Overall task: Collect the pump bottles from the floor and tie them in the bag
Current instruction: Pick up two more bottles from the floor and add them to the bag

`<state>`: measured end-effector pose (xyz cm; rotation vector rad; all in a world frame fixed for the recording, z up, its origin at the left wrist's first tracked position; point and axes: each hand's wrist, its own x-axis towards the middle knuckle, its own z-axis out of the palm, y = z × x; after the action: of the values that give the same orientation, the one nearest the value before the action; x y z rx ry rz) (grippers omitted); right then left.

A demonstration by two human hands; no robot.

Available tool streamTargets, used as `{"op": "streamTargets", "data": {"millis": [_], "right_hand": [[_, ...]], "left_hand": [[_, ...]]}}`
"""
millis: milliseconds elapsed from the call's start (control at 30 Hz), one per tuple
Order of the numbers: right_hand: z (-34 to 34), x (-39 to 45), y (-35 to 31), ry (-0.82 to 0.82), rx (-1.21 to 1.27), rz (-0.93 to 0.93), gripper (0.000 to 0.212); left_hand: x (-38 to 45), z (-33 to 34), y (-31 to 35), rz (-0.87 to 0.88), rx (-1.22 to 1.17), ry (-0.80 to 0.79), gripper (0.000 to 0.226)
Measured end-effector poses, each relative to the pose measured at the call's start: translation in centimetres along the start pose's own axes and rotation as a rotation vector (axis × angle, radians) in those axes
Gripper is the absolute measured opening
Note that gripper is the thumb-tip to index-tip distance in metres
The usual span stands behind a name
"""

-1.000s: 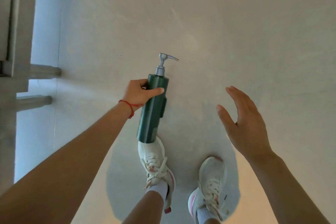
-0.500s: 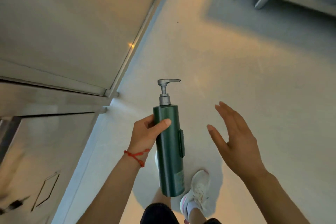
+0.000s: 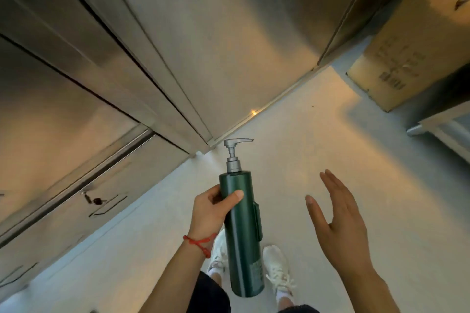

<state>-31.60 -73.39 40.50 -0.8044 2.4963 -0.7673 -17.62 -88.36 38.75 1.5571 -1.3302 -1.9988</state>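
A tall dark green pump bottle (image 3: 243, 231) with a grey pump head is held upright in front of me. My left hand (image 3: 208, 211), with a red cord at the wrist, grips its upper body, thumb across the front. To the right of the bottle and apart from it, my right hand (image 3: 338, 223) is open with flat, spread fingers and holds nothing. No bag and no other pump bottle is in view.
Stainless steel cabinets (image 3: 178, 46) with doors and a knob fill the left and top. A cardboard box (image 3: 412, 58) stands at the upper right, a metal unit's leg (image 3: 417, 129) beside it. Pale floor (image 3: 330, 147) stretches ahead; my white shoes (image 3: 277, 269) are below the bottle.
My view has tilted up from the bare floor to the cabinets and box. The bottle stays in my left hand and has turned more upright. My right hand stays open.
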Motion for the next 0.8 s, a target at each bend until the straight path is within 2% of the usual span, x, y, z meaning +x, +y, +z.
{"op": "streamTargets", "data": {"millis": [200,367,567,800], "right_hand": [[-1.0,-0.1,-0.7,-0.224,-0.098,-0.272,0.056],[0.0,-1.2,-1.7,-0.36,-0.182,-0.41,0.056],[4.1,-5.0,-6.6,-0.547,-0.224,-0.577,0.06],[11.5,-13.3,-13.2,-0.757,-0.301,-0.813,0.061]], "left_hand": [[-4.4,-2.2,-3.1,-0.027,-0.133,0.288,0.01],[-8.8,-4.1,-6.1,-0.065,-0.29,0.47,0.01],[-14.2,-9.2,-9.8,-0.074,-0.386,0.627,0.009],[-20.3,-17.8,-15.2,-0.066,-0.55,0.876,0.009]]}}
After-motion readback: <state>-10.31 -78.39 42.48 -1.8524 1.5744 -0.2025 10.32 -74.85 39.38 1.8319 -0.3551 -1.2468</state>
